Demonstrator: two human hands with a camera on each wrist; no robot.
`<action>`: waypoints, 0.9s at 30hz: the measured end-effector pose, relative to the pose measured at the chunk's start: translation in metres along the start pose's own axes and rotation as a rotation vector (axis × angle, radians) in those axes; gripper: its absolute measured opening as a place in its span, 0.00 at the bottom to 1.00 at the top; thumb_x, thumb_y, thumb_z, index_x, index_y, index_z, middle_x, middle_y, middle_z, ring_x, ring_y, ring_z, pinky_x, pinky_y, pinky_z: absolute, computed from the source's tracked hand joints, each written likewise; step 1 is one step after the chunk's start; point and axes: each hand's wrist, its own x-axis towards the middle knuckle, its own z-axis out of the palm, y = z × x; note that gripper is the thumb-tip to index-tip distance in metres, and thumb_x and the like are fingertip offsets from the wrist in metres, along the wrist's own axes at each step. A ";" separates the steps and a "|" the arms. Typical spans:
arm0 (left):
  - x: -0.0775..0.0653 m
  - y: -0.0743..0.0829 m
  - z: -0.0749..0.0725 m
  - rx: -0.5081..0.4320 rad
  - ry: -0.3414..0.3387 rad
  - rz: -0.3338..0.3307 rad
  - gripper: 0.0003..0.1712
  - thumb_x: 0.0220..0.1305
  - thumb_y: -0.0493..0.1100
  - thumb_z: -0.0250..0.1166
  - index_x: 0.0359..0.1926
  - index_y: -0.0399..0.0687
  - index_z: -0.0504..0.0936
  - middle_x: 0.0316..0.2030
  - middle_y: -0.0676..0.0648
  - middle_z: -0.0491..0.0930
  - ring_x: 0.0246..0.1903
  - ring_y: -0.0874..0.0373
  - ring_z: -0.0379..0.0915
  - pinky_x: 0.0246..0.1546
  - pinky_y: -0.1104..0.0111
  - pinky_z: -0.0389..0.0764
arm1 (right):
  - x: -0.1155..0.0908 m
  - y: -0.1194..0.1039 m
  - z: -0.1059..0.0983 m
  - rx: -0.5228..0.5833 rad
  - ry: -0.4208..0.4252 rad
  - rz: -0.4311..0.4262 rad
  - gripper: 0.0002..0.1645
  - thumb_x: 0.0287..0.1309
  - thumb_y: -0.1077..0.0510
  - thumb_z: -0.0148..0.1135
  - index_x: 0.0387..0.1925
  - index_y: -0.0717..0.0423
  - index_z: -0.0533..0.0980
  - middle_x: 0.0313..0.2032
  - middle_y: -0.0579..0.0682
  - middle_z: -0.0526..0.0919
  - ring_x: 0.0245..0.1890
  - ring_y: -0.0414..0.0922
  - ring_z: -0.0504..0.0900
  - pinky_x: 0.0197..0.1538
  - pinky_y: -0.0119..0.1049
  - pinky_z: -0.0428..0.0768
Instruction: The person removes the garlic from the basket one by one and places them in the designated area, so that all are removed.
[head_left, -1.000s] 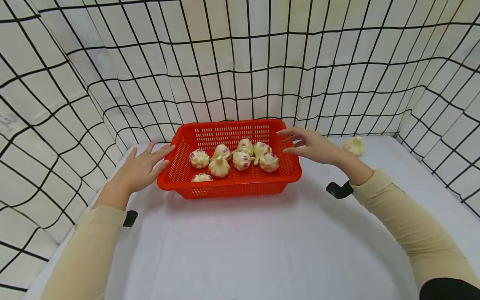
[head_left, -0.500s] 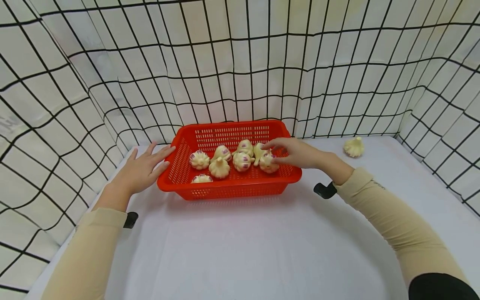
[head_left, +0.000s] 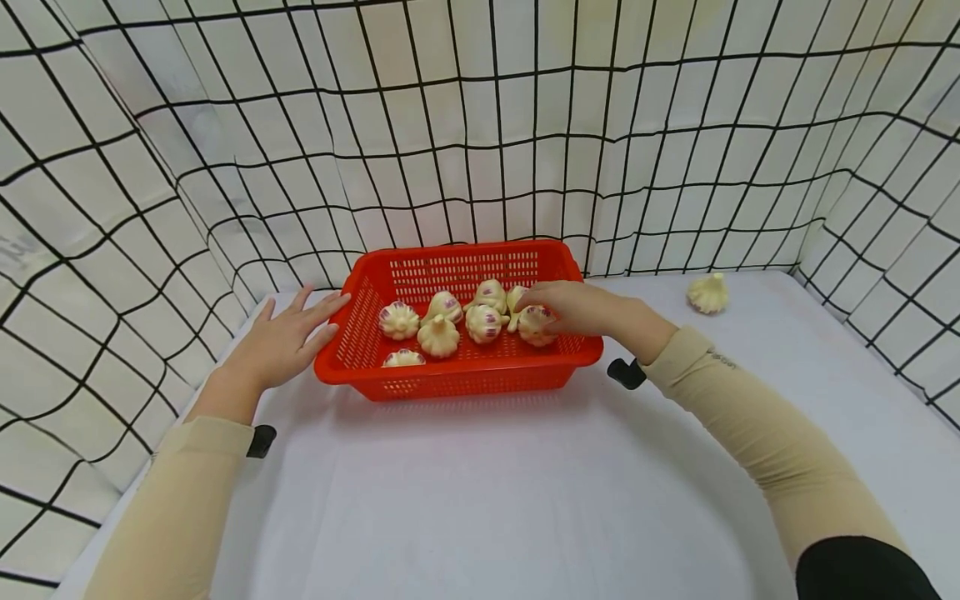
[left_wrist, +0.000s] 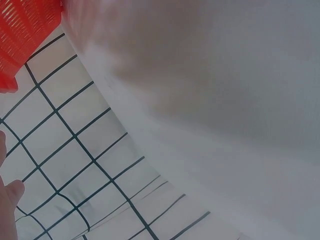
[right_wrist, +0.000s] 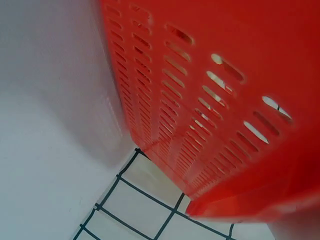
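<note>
A red plastic basket (head_left: 457, 375) holds several garlic bulbs, cream with purple streaks on most. My right hand (head_left: 581, 308) reaches over its right side and grips a garlic bulb (head_left: 536, 327) there, fingers over the top and thumb at the near side. A second bulb (head_left: 517, 296) is partly hidden behind these fingers. At the basket's left rim lies my left hand (head_left: 273, 346), fingers spread, fingertips right at the edge. The right wrist view is filled by the basket's slotted wall (right_wrist: 170, 90); in the left wrist view part of my left hand (left_wrist: 7, 200) shows.
One garlic bulb (head_left: 708, 293) lies on the white table (head_left: 480, 483), right of the basket near the back. Black grid netting (head_left: 480, 117) over white sheeting stands behind the basket and along both sides.
My right hand has moved left and down from above the basket's right rim onto the rightmost garlic bulb, its fingers closing round it. The left hand and basket have stayed in place.
</note>
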 end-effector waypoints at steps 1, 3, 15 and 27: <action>0.000 0.000 0.000 -0.001 0.001 0.000 0.38 0.79 0.65 0.40 0.81 0.53 0.55 0.78 0.37 0.55 0.78 0.34 0.34 0.70 0.32 0.30 | 0.001 -0.001 0.000 -0.006 -0.005 -0.004 0.27 0.65 0.64 0.68 0.65 0.56 0.77 0.66 0.58 0.76 0.68 0.56 0.71 0.65 0.51 0.77; -0.001 0.001 -0.001 -0.001 0.005 0.001 0.38 0.80 0.65 0.40 0.81 0.53 0.55 0.78 0.37 0.55 0.78 0.33 0.35 0.70 0.31 0.30 | 0.003 -0.002 0.000 -0.026 -0.012 -0.007 0.26 0.65 0.66 0.66 0.64 0.56 0.78 0.65 0.58 0.77 0.68 0.56 0.72 0.65 0.51 0.76; -0.001 0.001 -0.002 -0.003 0.014 0.005 0.38 0.79 0.65 0.40 0.81 0.53 0.55 0.78 0.37 0.54 0.78 0.33 0.35 0.71 0.32 0.30 | 0.016 -0.005 0.003 -0.101 -0.112 0.106 0.27 0.63 0.60 0.69 0.64 0.51 0.79 0.71 0.59 0.70 0.70 0.58 0.69 0.68 0.56 0.71; -0.002 0.003 -0.002 0.001 0.000 -0.001 0.38 0.80 0.64 0.42 0.81 0.53 0.55 0.77 0.36 0.55 0.78 0.33 0.36 0.71 0.31 0.32 | 0.020 -0.005 0.004 -0.047 -0.127 0.157 0.33 0.57 0.59 0.74 0.65 0.51 0.79 0.72 0.59 0.70 0.73 0.59 0.64 0.68 0.61 0.69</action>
